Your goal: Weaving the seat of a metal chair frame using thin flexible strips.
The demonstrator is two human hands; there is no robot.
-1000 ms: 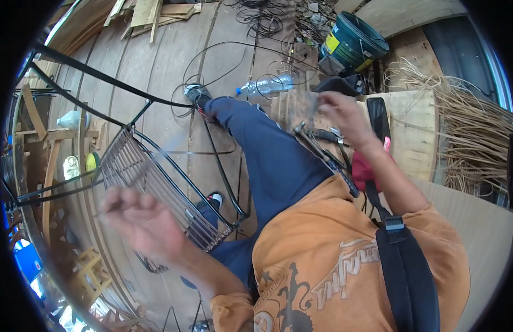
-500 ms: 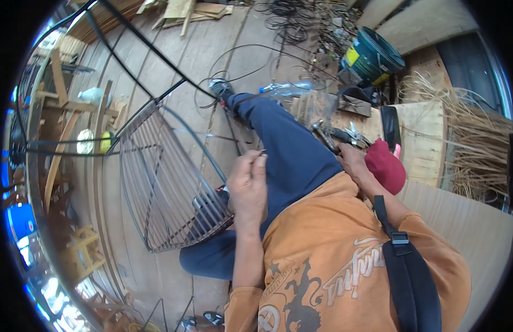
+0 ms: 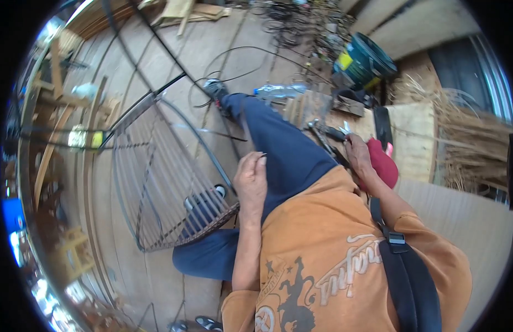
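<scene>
My left hand is held in front of my thigh. Its thumb and fingers are pinched on something small and thin whose kind I cannot make out. Left of it, close by, stands a dark metal frame strung with many brownish strips like a seat. A loose thin strip runs from the frame toward my leg. On the wooden board to the right, my right hand has its fingers bent down beside silver-jawed pliers. Whether it grips them is unclear. A hammer lies just left of it.
Beside my right hand are a maroon cap and a black phone. A plastic bottle, a green bucket and coiled dark strands are farther off. Pale fibres pile up at the right.
My right hand has moved forward from beside the hammer to the pliers. My left hand keeps its pinch in nearly the same place. The view has shifted slightly.
</scene>
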